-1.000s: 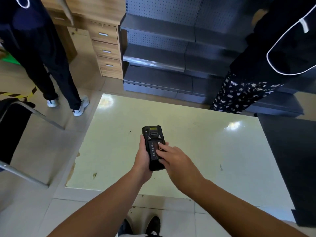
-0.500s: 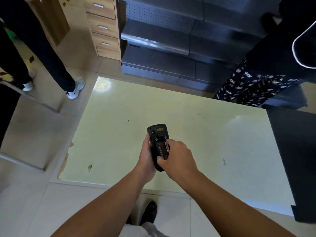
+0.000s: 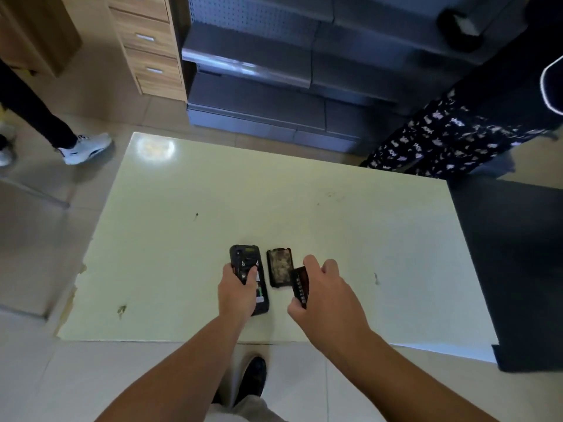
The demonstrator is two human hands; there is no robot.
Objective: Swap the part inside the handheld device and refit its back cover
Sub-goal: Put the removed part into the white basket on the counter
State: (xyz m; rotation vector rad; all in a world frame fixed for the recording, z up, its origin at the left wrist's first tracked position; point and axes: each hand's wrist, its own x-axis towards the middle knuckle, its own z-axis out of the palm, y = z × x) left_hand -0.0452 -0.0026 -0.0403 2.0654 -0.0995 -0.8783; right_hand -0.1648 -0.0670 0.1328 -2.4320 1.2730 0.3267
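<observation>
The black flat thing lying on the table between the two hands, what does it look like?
The back cover is a black rounded rectangle, probably plastic, lying flat on the pale table with a mottled, scuffed-looking face turned up. It sits beside the handheld device, apart from it. The part in the right hand overlaps its corner; contact is unclear.

Bare pale table (image 3: 189,239) open left, right and beyond handheld device (image 3: 246,263) and back cover (image 3: 279,268).
</observation>
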